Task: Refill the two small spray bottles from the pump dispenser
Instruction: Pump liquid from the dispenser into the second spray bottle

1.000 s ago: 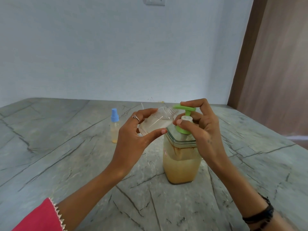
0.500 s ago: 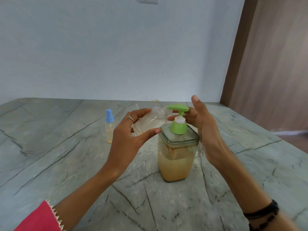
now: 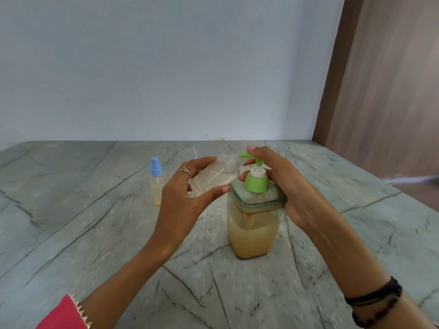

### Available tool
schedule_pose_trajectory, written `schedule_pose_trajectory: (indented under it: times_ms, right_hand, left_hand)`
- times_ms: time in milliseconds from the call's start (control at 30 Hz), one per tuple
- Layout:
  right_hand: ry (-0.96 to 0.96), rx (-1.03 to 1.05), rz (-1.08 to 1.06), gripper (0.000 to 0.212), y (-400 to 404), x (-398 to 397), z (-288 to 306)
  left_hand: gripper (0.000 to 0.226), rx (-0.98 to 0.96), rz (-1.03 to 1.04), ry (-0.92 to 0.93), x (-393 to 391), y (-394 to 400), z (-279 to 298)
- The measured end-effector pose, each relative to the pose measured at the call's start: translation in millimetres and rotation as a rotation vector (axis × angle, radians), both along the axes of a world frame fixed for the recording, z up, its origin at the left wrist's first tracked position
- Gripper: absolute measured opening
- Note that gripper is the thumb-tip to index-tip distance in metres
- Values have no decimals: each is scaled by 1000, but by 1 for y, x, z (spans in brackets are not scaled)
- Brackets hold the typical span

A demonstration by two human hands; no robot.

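An uncapped small spray bottle (image 3: 212,175) is held in the left hand (image 3: 187,205), above the counter and just left of the dispenser top. The hand is partly closed: the thumb is pressed along the near side of the bottle body and the fingers are curled round the far side, with a ring (image 3: 186,171) seen on one finger. The bottle is tilted, its threaded neck pointing toward 2 o'clock and lying just under the tip of the green pump spout (image 3: 247,155). A pale liquid is seen inside it; the level cannot be told.

The right hand (image 3: 289,186) is set over the pump dispenser (image 3: 254,224) from the 3 o'clock side. It is loosely curved, not clenched. One fingertip is laid on top of the green pump spout, and the remaining fingers are wrapped behind the green collar. Whether the palm touches the lid rim cannot be told. Dark bands (image 3: 375,302) are worn on the right wrist.

The dispenser is stood upright on the grey veined counter (image 3: 71,233), near the centre of the view. It is a square clear jar, filled to roughly two thirds with a cloudy amber liquid.

A second small spray bottle (image 3: 156,184), fitted with a blue spray cap, is stood upright on the counter at 9 o'clock from the dispenser, well apart from both hands. Yellowish liquid is seen in it.

A red sleeve edge (image 3: 64,314) is seen at the left forearm.
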State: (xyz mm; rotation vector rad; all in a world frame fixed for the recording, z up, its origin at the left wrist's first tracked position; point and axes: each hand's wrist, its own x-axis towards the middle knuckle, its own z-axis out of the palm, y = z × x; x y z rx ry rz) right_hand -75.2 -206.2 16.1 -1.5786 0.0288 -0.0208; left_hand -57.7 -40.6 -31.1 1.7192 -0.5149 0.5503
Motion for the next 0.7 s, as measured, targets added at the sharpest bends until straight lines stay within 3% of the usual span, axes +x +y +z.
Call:
schedule_pose_trajectory:
  times_ms: [300, 700]
  right_hand:
    - [-36, 13, 37, 20, -7, 10, -4]
    - [34, 29, 162, 34, -8, 1, 2]
  left_hand:
    - [46, 31, -17, 16, 2, 2, -4]
    - [47, -18, -37, 33, 1, 3, 0]
